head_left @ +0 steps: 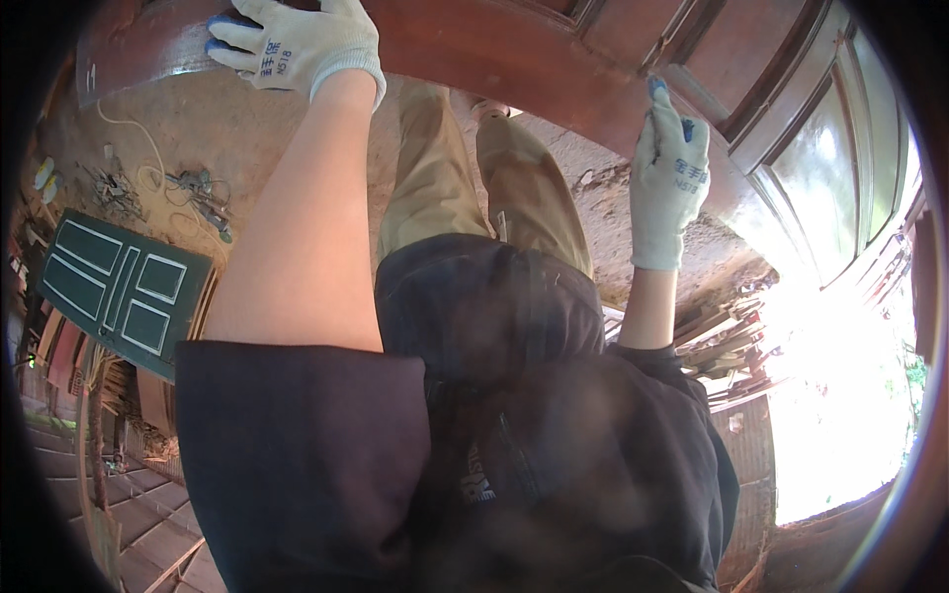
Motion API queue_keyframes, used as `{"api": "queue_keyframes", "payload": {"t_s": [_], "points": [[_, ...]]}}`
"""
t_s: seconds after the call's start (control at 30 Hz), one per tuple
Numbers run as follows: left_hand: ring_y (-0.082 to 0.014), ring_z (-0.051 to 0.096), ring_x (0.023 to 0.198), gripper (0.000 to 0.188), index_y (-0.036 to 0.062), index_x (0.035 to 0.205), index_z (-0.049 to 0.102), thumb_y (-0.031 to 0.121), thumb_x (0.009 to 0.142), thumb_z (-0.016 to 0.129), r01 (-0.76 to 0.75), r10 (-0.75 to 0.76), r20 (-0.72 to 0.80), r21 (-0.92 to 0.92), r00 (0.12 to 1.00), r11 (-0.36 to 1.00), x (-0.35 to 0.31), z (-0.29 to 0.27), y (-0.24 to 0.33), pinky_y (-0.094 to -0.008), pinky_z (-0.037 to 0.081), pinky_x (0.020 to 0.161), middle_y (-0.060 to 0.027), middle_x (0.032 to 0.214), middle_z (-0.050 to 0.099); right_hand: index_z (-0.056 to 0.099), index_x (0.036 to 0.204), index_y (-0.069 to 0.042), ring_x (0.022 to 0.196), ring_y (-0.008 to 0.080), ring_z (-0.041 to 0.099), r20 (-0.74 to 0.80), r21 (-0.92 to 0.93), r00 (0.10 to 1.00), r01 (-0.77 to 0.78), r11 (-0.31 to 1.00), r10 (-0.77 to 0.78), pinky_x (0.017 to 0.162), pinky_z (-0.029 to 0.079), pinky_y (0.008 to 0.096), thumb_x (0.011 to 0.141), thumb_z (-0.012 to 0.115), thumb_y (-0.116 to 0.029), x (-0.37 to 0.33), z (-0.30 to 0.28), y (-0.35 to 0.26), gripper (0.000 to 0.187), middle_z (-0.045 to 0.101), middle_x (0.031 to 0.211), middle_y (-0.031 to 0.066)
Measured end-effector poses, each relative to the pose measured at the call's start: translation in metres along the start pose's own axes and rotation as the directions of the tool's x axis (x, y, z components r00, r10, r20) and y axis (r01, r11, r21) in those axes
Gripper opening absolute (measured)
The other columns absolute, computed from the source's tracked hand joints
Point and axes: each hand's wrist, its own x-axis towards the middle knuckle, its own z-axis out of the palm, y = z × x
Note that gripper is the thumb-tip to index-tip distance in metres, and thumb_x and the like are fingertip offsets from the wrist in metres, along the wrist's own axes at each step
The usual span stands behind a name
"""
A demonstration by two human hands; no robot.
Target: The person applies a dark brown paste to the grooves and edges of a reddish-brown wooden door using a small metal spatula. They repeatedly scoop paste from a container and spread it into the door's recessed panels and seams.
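Note:
A large reddish-brown wooden door [554, 59] with raised panels stretches across the top of the view. My left hand [297, 44], in a white knit glove with blue fingertips, grips its edge at the upper left. My right hand [670, 178], gloved the same way, holds the door's lower edge at the right, fingers pointing up. My own dark shirt and tan trousers fill the middle below the door.
A dark green panelled door [124, 287] lies at the left. Tools and a white cord [168, 183] are scattered on the dirt floor beyond it. Stacked wood offcuts [727, 341] sit at the right, next to bright daylight. Planks and boards lie at the lower left.

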Motion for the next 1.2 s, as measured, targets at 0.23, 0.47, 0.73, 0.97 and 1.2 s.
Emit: {"api": "queue_keyframes", "payload": {"t_s": [0.23, 0.47, 0.73, 0.97, 1.2], "points": [[-0.0513, 0.014, 0.148, 0.091, -0.0029, 0.155, 0.026, 0.062, 0.095, 0.049, 0.001, 0.0, -0.017, 0.044, 1.0, 0.999, 0.0, -0.001, 0.003, -0.0597, 0.034, 0.111, -0.0364, 0.157, 0.017, 0.07, 0.13, -0.031, 0.07, 0.0226, 0.061, -0.062, 0.018, 0.992, 0.111, 0.994, -0.11, 0.064, 0.053, 0.0368, 0.09, 0.068, -0.01, -0.001, 0.002, 0.036, 0.044, 0.055, 0.085, 0.0054], [-0.0474, 0.029, 0.146, 0.07, 0.0, 0.149, 0.044, 0.049, 0.1, 0.054, -0.016, 0.038, -0.26, 0.087, 0.965, 0.996, -0.005, 0.007, 0.01, -0.0539, 0.028, 0.12, -0.0302, 0.155, 0.037, 0.07, 0.129, -0.024, 0.075, 0.0255, 0.065, 0.016, 0.226, 0.998, 0.05, 0.973, -0.055, 0.068, 0.053, 0.0372, 0.098, 0.062, -0.014, 0.009, -0.007, 0.009, 0.033, 0.059, 0.086, 0.0078], [-0.0475, 0.03, 0.145, 0.069, 0.0011, 0.148, 0.046, 0.05, 0.1, 0.054, -0.02, 0.047, -0.284, 0.098, 0.958, 0.995, -0.005, 0.011, 0.008, -0.0543, 0.029, 0.119, -0.0306, 0.153, 0.038, 0.069, 0.128, -0.027, 0.073, 0.0267, 0.066, 0.006, 0.016, 0.998, 0.056, 0.998, -0.056, 0.064, 0.054, 0.0422, 0.097, 0.064, -0.018, 0.009, -0.014, 0.009, 0.033, 0.058, 0.086, 0.0079], [-0.0476, 0.031, 0.145, 0.068, 0.0006, 0.147, 0.047, 0.049, 0.1, 0.054, -0.033, 0.055, -0.287, 0.081, 0.956, 0.996, -0.005, 0.01, 0.009, -0.0543, 0.029, 0.119, -0.031, 0.153, 0.039, 0.07, 0.128, -0.025, 0.074, 0.0265, 0.066, 0.097, 0.035, 0.994, 0.052, 0.998, -0.056, 0.066, 0.053, 0.0413, 0.098, 0.062, -0.017, 0.011, -0.02, 0.013, 0.032, 0.059, 0.086, 0.008], [-0.0479, 0.03, 0.145, 0.069, 0.0001, 0.148, 0.046, 0.049, 0.1, 0.054, -0.041, 0.068, -0.294, 0.098, 0.953, 0.994, -0.005, 0.012, 0.008, -0.0546, 0.029, 0.119, -0.0312, 0.153, 0.038, 0.07, 0.127, -0.023, 0.079, 0.0288, 0.067, 0.099, 0.082, 0.993, 0.056, 0.995, -0.064, 0.07, 0.054, 0.0421, 0.098, 0.061, -0.018, 0.019, -0.019, 0.011, 0.031, 0.063, 0.091, 0.0095]]}}
